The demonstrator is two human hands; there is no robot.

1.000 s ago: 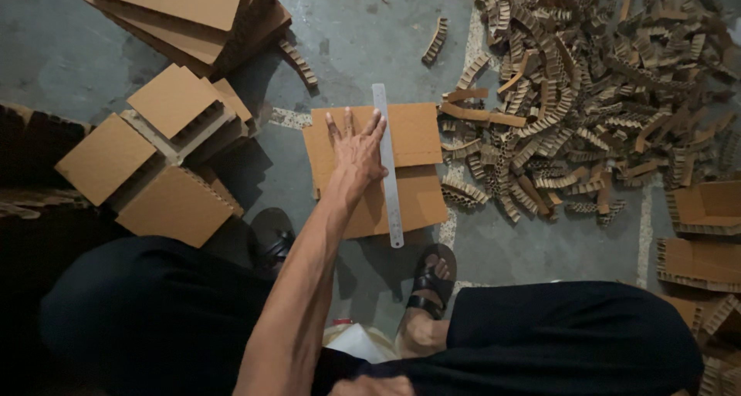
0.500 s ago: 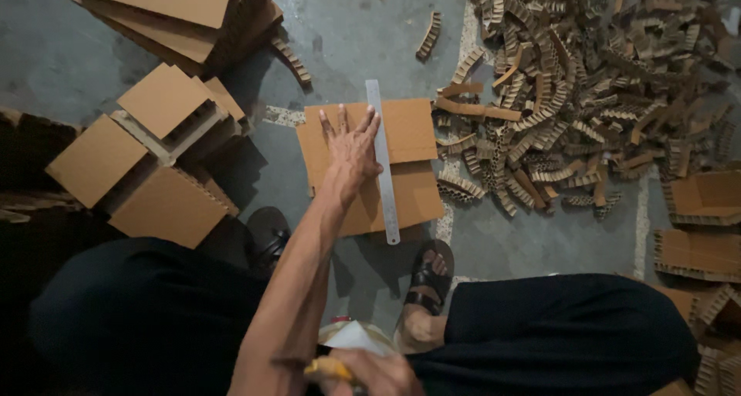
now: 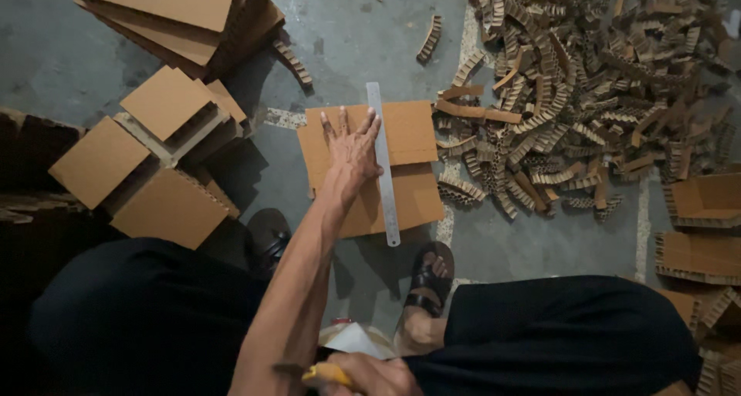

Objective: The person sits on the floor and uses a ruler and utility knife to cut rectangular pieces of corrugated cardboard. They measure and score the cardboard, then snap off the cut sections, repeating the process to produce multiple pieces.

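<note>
— Yellow is what shows nearest, at the bottom edge: what has the right hand (image 3: 370, 374) got?

— A yellow-handled tool (image 3: 326, 374), fingers clenched round it, low by the knees. Its working end is cut off by the frame, so I cannot tell what kind it is. Just above sits a pale, whitish object (image 3: 355, 340), unclear in shape.

— And the feet?

— Two dark sandals on the grey concrete floor (image 3: 363, 33), the one under the right leg (image 3: 427, 282) plainly seen, the other (image 3: 268, 238) in shadow.

— Farther out, the left hand (image 3: 351, 145)?

— Its grip is released: palm flat, fingers spread, pressing on the brown cardboard sheet (image 3: 409, 195) that lies on the floor in front of the feet. The fingertips touch the left edge of a long metal ruler (image 3: 383, 164), which lies lengthwise across the sheet, sticking out beyond both its near and far edges.

— What lies around?

— To the right, touching the sheet's edge, a wide heap of short corrugated cardboard strips (image 3: 587, 87). To the left, square honeycomb cardboard blocks (image 3: 154, 157) lie overlapping. Beyond them, at the top left, a stack of larger cardboard boards (image 3: 170, 10). At the far right edge, more cardboard pieces (image 3: 702, 203) with ribbed sides.
</note>
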